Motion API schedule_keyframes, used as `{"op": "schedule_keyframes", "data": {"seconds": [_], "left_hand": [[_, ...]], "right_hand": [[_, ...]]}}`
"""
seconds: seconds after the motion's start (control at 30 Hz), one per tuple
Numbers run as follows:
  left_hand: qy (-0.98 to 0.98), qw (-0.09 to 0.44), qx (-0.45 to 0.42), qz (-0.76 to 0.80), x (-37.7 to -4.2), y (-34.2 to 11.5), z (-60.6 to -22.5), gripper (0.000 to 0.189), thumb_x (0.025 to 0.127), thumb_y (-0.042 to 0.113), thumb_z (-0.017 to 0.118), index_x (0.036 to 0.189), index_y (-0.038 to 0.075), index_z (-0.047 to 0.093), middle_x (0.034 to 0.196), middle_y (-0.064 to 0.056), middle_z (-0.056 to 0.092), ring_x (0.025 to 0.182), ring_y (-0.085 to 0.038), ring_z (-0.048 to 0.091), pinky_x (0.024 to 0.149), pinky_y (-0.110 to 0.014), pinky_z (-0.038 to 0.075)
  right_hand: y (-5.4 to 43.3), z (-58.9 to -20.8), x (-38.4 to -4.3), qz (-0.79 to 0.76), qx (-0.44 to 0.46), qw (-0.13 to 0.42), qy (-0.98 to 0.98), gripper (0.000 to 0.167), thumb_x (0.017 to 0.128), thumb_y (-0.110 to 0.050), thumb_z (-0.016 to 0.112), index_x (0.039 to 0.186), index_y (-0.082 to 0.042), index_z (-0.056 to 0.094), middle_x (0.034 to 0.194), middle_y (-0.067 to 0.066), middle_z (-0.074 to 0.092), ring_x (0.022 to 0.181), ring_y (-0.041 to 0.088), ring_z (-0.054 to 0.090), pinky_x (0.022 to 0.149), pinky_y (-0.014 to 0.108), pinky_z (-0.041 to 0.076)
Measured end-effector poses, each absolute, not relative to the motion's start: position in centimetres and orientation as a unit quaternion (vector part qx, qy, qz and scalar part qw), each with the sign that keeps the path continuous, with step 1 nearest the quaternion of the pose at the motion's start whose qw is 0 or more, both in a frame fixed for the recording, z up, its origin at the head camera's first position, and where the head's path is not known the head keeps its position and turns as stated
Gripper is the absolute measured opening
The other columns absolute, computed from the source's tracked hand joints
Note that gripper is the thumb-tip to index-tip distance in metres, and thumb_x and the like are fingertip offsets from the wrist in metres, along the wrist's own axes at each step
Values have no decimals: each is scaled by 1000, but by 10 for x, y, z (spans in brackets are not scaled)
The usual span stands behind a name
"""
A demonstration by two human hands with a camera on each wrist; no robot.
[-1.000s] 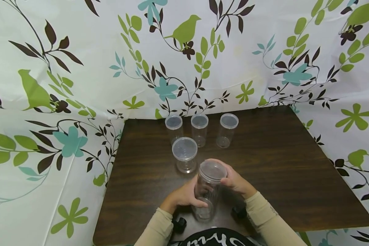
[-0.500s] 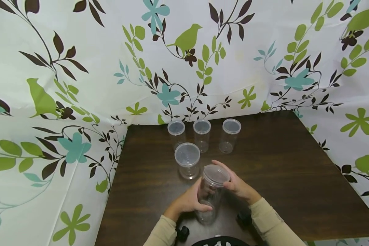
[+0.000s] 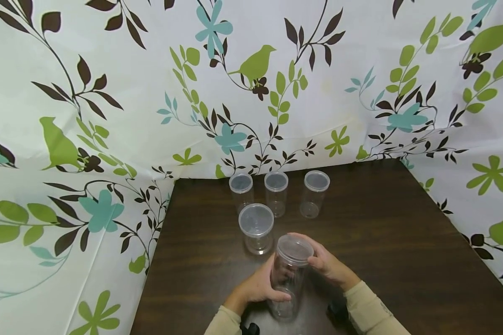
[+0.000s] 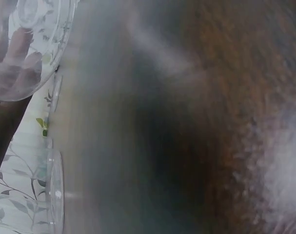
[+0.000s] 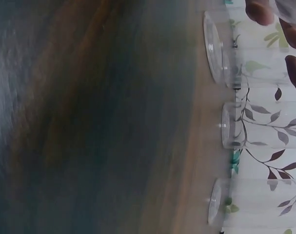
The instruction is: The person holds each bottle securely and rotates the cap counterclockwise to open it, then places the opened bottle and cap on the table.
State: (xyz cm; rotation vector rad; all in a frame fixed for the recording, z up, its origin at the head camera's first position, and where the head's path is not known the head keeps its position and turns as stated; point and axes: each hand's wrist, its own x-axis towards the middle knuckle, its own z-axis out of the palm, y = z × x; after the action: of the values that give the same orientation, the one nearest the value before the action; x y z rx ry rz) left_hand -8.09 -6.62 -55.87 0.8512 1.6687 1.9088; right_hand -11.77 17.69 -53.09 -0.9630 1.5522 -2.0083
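Near the front of the table, a tall clear plastic jar (image 3: 283,304) leans slightly between both hands. My left hand (image 3: 261,282) wraps round its body from the left, thumb across the front. At the top, the fingers and thumb of my right hand (image 3: 328,261) grip the edge of the frosted lid (image 3: 295,249). The left wrist view catches the jar's round base (image 4: 28,92) at upper left, with fingers seen through it. In the right wrist view, fingertips (image 5: 260,12) show at upper right beside the clear plastic.
A wider clear lidded jar (image 3: 257,228) stands just beyond the left hand. Three slimmer lidded jars, left (image 3: 241,190), middle (image 3: 276,193) and right (image 3: 314,193), line the back of the dark wooden table (image 3: 394,242). A patterned curtain (image 3: 276,93) hangs behind.
The head view has tilted up, so the scene sits lower. Half a second ago the lid's left edge stuck up; now it looks level on the rim. Both hands keep their hold.
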Motion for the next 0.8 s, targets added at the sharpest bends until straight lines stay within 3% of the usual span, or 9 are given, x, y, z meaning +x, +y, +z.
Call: {"op": "schedule_keyframes", "data": {"seconds": [0.17, 0.3, 0.4, 0.53, 0.63, 0.73, 0.8], "left_hand": [[613, 223, 290, 701, -79, -68, -558, 102, 77, -9, 79, 156, 13, 19, 143, -14, 50, 123, -33, 59, 107, -37, 46], [626, 207, 283, 697, -81, -68, -559, 99, 76, -6, 81, 154, 14, 24, 141, -10, 51, 122, -25, 59, 107, -34, 45], [651, 183, 279, 682, -81, -69, -561, 99, 74, -2, 85, 153, 13, 26, 141, -8, 51, 122, -22, 58, 109, -34, 43], [720, 149, 263, 625, -78, -73, -559, 104, 72, 13, 91, 155, 16, 27, 144, -4, 51, 130, -17, 52, 113, -32, 37], [743, 149, 263, 598, -77, -76, -557, 106, 72, 18, 92, 155, 17, 28, 145, -1, 50, 132, -14, 50, 113, -30, 35], [723, 161, 285, 609, -77, -76, -555, 106, 72, 11, 92, 156, 14, 26, 144, -4, 51, 129, -16, 53, 112, -31, 38], [696, 180, 314, 620, -77, -76, -554, 107, 73, 4, 90, 156, 12, 23, 145, -9, 50, 129, -18, 54, 112, -32, 39]], "right_hand": [[175, -529, -117, -713, -352, 203, 572, 85, 104, -47, 53, 160, 3, 13, 159, 4, 39, 144, 15, 38, 113, 26, 33], [170, -528, -114, -700, -365, 147, 597, 96, 101, -50, 56, 159, 7, 5, 159, -2, 39, 143, 11, 39, 112, 23, 33], [166, -528, -108, -687, -357, 92, 627, 97, 100, -54, 55, 157, 10, 9, 155, 1, 45, 138, 10, 45, 109, 22, 37], [157, -526, -98, -669, -314, 44, 672, 92, 98, -56, 57, 154, 9, 25, 145, 15, 52, 127, 10, 54, 101, 22, 45], [154, -523, -93, -674, -284, 47, 681, 79, 99, -48, 62, 150, 6, 35, 137, 15, 56, 120, 12, 58, 97, 24, 48], [154, -520, -96, -696, -295, 81, 650, 71, 100, -40, 64, 149, 5, 38, 137, 9, 59, 120, 14, 59, 98, 26, 47], [155, -519, -101, -713, -334, 121, 605, 74, 101, -40, 62, 149, 8, 34, 141, 12, 57, 125, 18, 57, 102, 28, 46]]}}
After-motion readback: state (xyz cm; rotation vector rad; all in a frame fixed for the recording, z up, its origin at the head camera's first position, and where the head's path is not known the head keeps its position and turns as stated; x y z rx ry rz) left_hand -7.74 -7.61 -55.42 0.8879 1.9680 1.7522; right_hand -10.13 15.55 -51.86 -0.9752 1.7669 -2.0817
